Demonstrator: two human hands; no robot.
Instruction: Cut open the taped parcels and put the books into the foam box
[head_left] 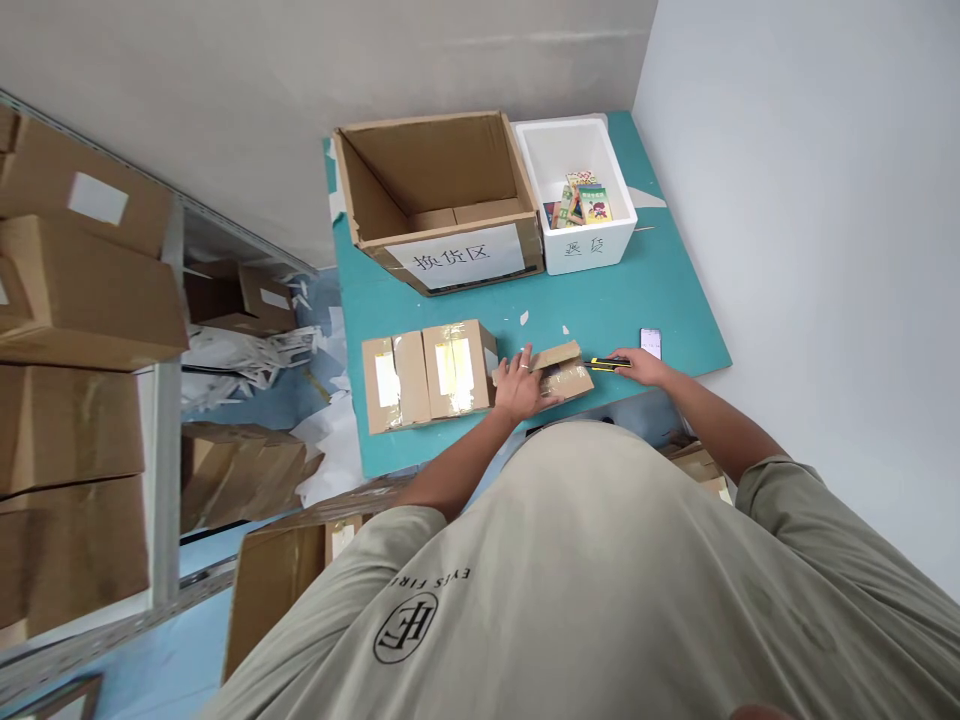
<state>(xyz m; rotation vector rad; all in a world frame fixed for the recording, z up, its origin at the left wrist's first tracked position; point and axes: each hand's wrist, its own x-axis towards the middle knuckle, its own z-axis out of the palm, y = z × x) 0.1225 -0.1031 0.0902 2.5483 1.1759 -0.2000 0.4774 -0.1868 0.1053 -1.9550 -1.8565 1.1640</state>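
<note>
A small cardboard box point(568, 381) lies near the table's front edge, one flap partly lifted and a dark gap under it. My left hand point(519, 386) grips its left end, with the thumb at the near side and the fingers over the top. In my right hand point(642, 367) is a yellow and black utility knife point(609, 364), its tip pointing left against the box's right end. Left of my left hand stand two taped, labelled cardboard boxes, a larger one point(480, 345) and another point(409, 350) beside it. A phone point(650, 343) lies just behind my right hand.
At the back of the green table point(465, 308) stand a large open carton point(536, 245) and a white foam box point(628, 238) holding several small booklets point(596, 203). Shelves with stacked cartons point(82, 290) line the left. Paper scraps point(524, 317) lie on the table.
</note>
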